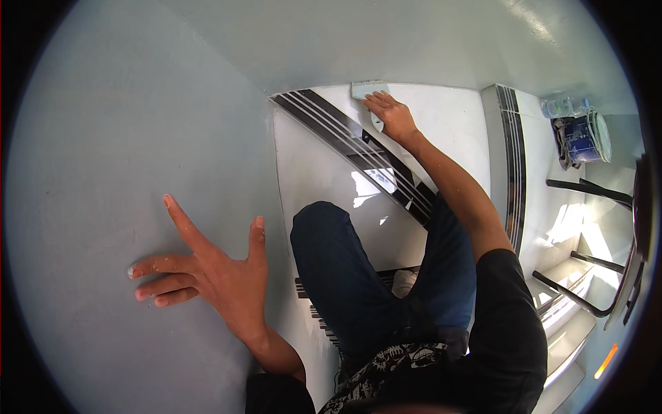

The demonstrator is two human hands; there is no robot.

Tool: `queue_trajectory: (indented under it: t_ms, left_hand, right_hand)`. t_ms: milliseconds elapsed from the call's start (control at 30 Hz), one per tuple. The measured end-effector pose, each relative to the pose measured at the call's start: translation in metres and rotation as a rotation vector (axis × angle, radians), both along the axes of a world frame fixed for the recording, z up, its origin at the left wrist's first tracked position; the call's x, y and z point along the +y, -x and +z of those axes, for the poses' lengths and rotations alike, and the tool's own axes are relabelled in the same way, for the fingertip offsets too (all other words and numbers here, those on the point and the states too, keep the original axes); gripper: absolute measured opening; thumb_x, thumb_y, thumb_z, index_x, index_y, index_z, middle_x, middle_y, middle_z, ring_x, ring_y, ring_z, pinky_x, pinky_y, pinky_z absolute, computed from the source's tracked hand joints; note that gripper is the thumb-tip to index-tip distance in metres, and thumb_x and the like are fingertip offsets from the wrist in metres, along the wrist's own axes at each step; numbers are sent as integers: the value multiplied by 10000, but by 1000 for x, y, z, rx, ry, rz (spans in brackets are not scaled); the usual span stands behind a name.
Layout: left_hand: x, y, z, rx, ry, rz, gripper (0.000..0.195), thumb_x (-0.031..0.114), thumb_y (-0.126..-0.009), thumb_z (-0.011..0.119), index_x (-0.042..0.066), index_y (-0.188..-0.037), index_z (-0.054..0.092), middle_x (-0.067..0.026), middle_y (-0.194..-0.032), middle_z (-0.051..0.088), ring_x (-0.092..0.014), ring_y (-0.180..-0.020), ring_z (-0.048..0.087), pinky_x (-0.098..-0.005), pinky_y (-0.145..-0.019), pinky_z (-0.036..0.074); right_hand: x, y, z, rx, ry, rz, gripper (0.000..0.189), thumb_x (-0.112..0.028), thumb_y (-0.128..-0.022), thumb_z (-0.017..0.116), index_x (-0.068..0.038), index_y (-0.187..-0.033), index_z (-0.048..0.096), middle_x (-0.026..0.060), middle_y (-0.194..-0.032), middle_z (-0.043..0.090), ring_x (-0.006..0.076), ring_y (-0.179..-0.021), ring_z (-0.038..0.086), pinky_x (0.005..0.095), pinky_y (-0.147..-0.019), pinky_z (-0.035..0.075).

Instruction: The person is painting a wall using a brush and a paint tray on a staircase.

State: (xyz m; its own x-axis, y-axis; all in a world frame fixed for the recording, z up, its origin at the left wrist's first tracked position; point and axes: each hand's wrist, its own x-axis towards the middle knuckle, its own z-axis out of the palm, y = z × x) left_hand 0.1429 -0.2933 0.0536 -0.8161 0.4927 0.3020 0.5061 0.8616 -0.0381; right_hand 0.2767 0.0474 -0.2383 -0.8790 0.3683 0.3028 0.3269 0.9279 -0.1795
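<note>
My right hand [394,115] grips a wide, flat, pale hand tool [368,91], either a broad putty knife or a brush. Its pale handle, with a hole near the end, shows below my fingers. The tool's wide edge meets the foot of the grey wall [320,46], where it borders the white step [445,116]. At the left, my left hand [222,279] holds nothing, fingers spread, against or just off the grey side wall [103,155]. Whitish specks dot its fingers.
Black strips with pale lines [357,142] edge the steps, and my jeans-clad knees [331,248] bend over them. To the right are a dark blue bucket [584,138], a dark cloth [561,145], a clear plastic bottle [561,107] and dark metal bars [589,191].
</note>
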Motion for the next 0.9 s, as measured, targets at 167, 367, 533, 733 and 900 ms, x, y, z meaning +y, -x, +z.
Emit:
queue_trajectory:
  t_ms: [167, 367, 533, 733, 900]
  left_hand:
    - [0, -1, 0, -58, 47, 45, 1117, 784, -675, 662, 319, -1557, 159, -441, -1444, -264, -611, -1223, -429, -787, -928, -166]
    - [4, -1, 2, -18, 23, 26, 1125, 777, -671, 672, 318, -1558, 153, -441, -1441, -270, -612, -1217, -433, -799, -924, -151]
    - [1, -1, 3, -50, 50, 51, 1137, 790, -664, 666, 315, -1559, 148, -440, -1438, -276, -617, -1218, -426, -797, -931, -146]
    - [-1, -1, 1, -30, 43, 31, 1145, 798, -656, 665, 317, -1558, 149, -441, -1438, -274, -624, -1220, -417, -807, -923, -136]
    - [3, -4, 3, -59, 74, 66, 1155, 802, -650, 667, 319, -1558, 143, -439, -1437, -278, -629, -1232, -400, -807, -940, -111]
  right_hand:
    - [2, 3, 18, -43, 74, -63, 680, -26, -644, 731, -109, -1299, 567, 59, -1387, 549, 268, -1302, 496, 385, -1098, 423]
    - [-3, -1, 12, 67, 62, -37, 651, -25, -640, 727, -101, -1272, 591, 63, -1354, 576, 280, -1271, 524, 392, -1082, 437]
    - [-10, 13, 21, 111, 84, -86, 610, -51, -668, 726, -112, -1264, 610, 73, -1322, 604, 277, -1257, 541, 389, -1075, 444]
    - [-14, 38, 17, 70, 83, -57, 571, -16, -690, 669, -126, -1247, 620, 51, -1313, 612, 265, -1239, 557, 369, -1023, 487]
    - [-29, 38, 14, 152, 124, -54, 568, -19, -691, 666, -142, -1244, 623, 35, -1314, 612, 253, -1238, 558, 366, -1003, 502]
